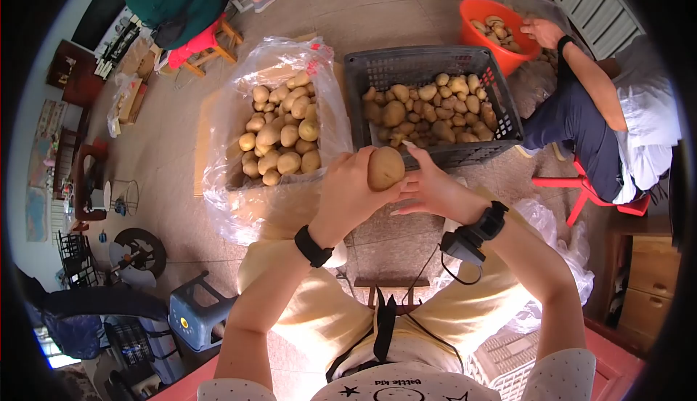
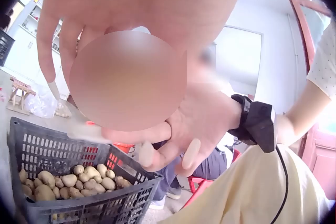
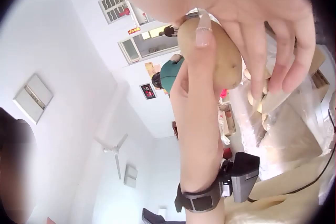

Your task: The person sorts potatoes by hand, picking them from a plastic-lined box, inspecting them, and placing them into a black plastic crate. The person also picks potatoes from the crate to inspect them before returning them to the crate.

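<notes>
In the head view my left hand (image 1: 347, 192) grips a large, smooth tan potato (image 1: 385, 168) above my lap, with fingers at its left side and the thumb along its lower side. My right hand (image 1: 444, 192) is at the potato's right side, its fingers spread and fairly straight. The right wrist view shows the left thumb (image 3: 202, 58) lying across the potato. A clear plastic-lined box (image 1: 330, 103) of large potatoes (image 1: 279, 136) is ahead on the left. Beside it is a black crate (image 1: 435, 155) holding smaller potatoes (image 1: 435, 107). A blurred disc covers the held potato in the left wrist view.
At the right, a seated person (image 1: 592, 103) reaches into an orange-red basin (image 1: 483, 10) of potatoes. Another person in green (image 1: 174, 5) sits far left. A blue-grey stool (image 1: 197, 310) stands at my left; crumpled clear plastic (image 1: 559, 256) lies at my right.
</notes>
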`<action>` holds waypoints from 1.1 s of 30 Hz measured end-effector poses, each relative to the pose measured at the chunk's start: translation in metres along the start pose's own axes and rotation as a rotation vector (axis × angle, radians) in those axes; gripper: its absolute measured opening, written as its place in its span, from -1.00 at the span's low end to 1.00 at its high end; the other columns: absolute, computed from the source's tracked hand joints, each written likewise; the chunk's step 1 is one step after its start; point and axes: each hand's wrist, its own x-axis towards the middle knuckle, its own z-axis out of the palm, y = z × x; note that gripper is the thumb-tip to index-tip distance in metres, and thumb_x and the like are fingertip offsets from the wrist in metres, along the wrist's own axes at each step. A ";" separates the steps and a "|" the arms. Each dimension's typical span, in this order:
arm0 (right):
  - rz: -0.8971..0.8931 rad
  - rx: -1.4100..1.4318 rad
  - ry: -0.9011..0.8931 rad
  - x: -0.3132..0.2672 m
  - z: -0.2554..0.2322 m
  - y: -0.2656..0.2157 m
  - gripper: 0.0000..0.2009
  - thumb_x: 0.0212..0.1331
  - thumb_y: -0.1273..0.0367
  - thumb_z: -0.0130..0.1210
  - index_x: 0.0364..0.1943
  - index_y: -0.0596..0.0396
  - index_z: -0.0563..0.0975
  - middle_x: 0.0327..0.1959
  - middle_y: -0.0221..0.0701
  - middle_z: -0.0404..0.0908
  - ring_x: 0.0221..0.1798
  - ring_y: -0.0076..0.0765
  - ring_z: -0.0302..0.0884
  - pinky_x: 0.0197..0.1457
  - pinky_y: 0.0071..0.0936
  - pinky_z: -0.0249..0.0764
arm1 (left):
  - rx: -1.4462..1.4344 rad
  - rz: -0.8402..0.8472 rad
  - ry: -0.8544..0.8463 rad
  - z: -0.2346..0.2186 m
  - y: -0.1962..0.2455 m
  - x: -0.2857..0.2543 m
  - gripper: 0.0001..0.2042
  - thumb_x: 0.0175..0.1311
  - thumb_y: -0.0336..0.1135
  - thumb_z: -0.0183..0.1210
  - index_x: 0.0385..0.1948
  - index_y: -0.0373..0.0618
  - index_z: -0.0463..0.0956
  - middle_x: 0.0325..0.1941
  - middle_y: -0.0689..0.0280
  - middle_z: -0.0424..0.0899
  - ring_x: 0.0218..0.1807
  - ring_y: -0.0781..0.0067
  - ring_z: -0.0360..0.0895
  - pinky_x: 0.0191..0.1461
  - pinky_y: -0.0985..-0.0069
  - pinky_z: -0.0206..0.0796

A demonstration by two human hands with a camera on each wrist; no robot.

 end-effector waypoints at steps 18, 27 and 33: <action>-0.295 -0.178 0.286 -0.024 0.012 -0.004 -0.40 0.33 0.01 -0.19 0.30 0.14 0.22 0.29 -0.23 0.33 0.26 -0.30 0.27 0.31 -0.30 0.24 | 0.374 -0.559 0.087 -0.055 -0.149 -0.001 -0.33 -0.10 0.26 0.25 -0.24 -0.30 0.53 -0.29 -0.09 0.64 -0.17 -0.07 0.60 -0.08 0.16 0.44; -0.309 -0.237 0.235 -0.016 0.017 0.000 -0.43 0.31 0.00 -0.13 0.26 0.09 0.31 0.26 -0.24 0.38 0.24 -0.32 0.31 0.27 -0.34 0.29 | 0.193 -0.856 0.102 -0.055 -0.217 0.005 -0.27 0.00 0.31 0.15 -0.05 -0.28 0.50 -0.09 -0.13 0.61 0.01 -0.08 0.55 0.10 0.20 0.36; -0.315 -0.255 0.236 -0.012 0.016 0.000 -0.41 0.30 -0.02 -0.12 0.28 0.08 0.30 0.25 -0.26 0.38 0.24 -0.32 0.31 0.27 -0.35 0.30 | -0.035 -0.799 0.162 -0.044 -0.258 0.012 -0.39 0.07 0.17 0.15 -0.02 -0.21 0.49 -0.12 -0.01 0.65 0.01 -0.01 0.56 0.10 0.24 0.36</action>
